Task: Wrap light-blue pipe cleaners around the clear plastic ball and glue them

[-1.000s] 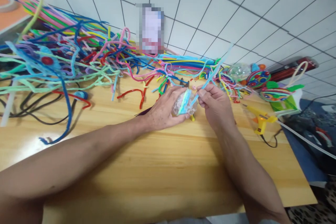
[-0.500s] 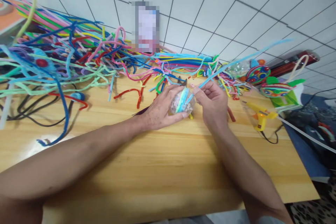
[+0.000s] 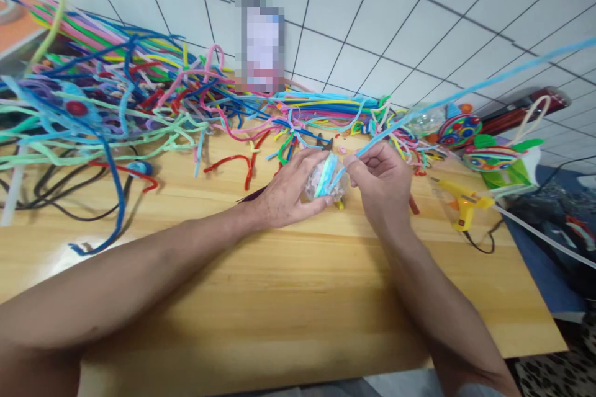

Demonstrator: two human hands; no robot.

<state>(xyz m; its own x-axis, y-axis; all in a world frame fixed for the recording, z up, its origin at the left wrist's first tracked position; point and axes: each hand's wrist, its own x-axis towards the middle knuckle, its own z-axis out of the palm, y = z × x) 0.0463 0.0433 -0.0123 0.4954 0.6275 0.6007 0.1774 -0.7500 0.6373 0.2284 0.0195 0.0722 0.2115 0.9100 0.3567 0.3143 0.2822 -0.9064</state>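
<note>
A clear, round plastic ball [image 3: 311, 187] with light blue and yellow-green pipe cleaner strips across it lies in my left hand [image 3: 291, 193]. The fingers and thumb of that hand wrap round its left side. My right hand [image 3: 384, 181], just right of the ball, pinches a long light blue pipe cleaner [image 3: 447, 101] between thumb and fingers. One end of this pipe cleaner reaches the ball's strips; the other stretches up to the right edge of the view. Behind the ball, the dark jaws of pliers or cutters [image 3: 325, 142] show, their handles mostly hidden.
Tangled coloured pipe cleaners [image 3: 153, 96] heap up at the back left, above black cables [image 3: 60, 201]. A blurred upright screen [image 3: 261, 46] leans on the tiled wall. To the right are a yellow glue gun [image 3: 463, 201] and colourful decorated fish shapes [image 3: 459, 130].
The long blue pipe cleaner now stretches farther right and its free end has left the view. My right hand has shifted slightly right; my left hand still holds the ball.
</note>
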